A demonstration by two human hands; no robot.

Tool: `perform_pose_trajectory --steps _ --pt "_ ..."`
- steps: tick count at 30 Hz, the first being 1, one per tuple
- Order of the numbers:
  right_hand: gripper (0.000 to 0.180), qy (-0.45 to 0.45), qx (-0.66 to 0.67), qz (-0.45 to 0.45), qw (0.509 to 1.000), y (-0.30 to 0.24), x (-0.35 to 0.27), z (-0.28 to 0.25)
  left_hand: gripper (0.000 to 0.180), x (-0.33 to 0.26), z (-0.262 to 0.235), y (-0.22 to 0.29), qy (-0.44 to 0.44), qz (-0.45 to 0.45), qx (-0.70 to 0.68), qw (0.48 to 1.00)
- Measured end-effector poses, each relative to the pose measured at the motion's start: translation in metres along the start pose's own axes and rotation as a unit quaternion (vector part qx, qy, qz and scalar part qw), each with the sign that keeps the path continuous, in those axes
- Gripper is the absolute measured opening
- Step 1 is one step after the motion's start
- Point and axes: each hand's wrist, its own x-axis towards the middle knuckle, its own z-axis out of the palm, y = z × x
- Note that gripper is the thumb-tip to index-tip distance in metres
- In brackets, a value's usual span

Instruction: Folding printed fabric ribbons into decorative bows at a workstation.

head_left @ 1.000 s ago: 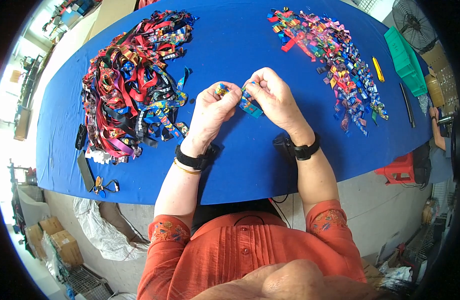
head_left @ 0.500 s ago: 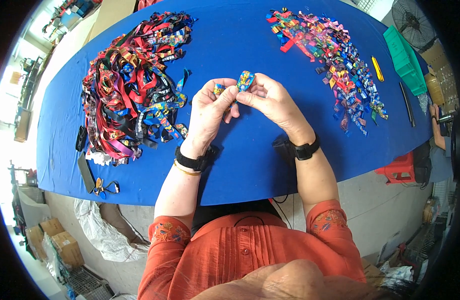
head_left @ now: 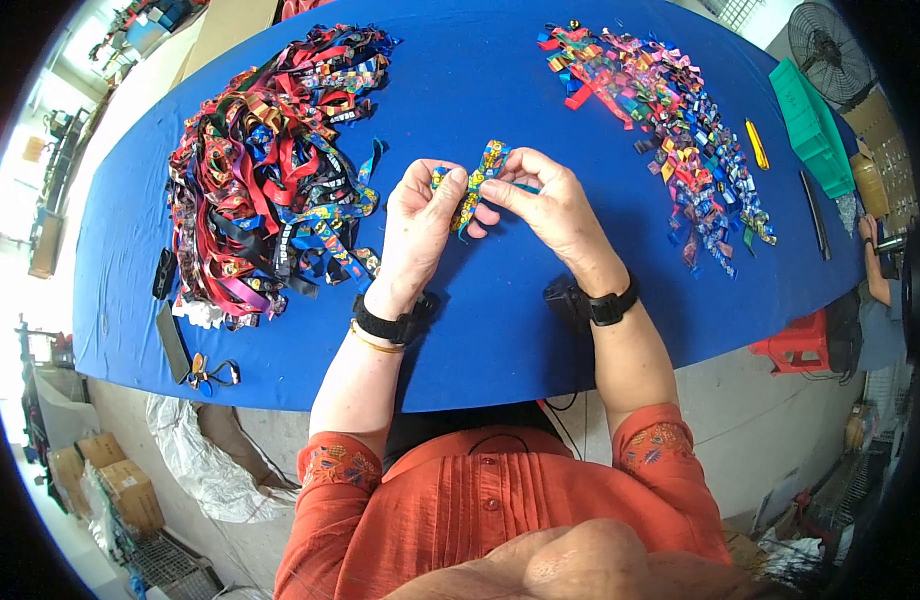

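Between my two hands, above the middle of the blue table, is a blue ribbon with a yellow and red print point(head_left: 469, 208). It is crossed over itself, with one end pointing up and another hanging below. My left hand point(head_left: 423, 205) pinches it between thumb and fingers. From the other side my right hand point(head_left: 543, 203) grips it, thumb pressed on the crossing. To the left lies a big heap of long printed ribbons point(head_left: 270, 180) in red, black and blue. At the right is a spread of small folded ribbon pieces point(head_left: 680, 120) in many colours.
The blue cloth-covered table point(head_left: 500, 350) has scissors point(head_left: 208, 374) at its near left edge. A yellow cutter knife point(head_left: 756, 144), a dark rod point(head_left: 815, 215) and a green crate point(head_left: 808, 125) lie to the right. A red stool point(head_left: 795, 345) and another person's arm point(head_left: 873, 262) are beyond the right edge.
The ribbon between my fingers has gone from a small bunched loop to a flatter crossed shape, with an end now showing below. Both hands stay almost in place.
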Motion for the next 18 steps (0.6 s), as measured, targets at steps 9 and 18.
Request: perform_pose_trajectory --steps 9,18 --pt "0.017 0.173 -0.133 -0.080 0.973 -0.001 0.001 0.004 0.021 0.003 -0.008 -0.012 0.092 0.087 0.106 0.986" --pt "0.022 0.085 -0.209 -0.143 0.964 -0.010 -0.006 0.018 0.032 0.004 -0.008 -0.007 -0.006 0.020 -0.040 0.999"
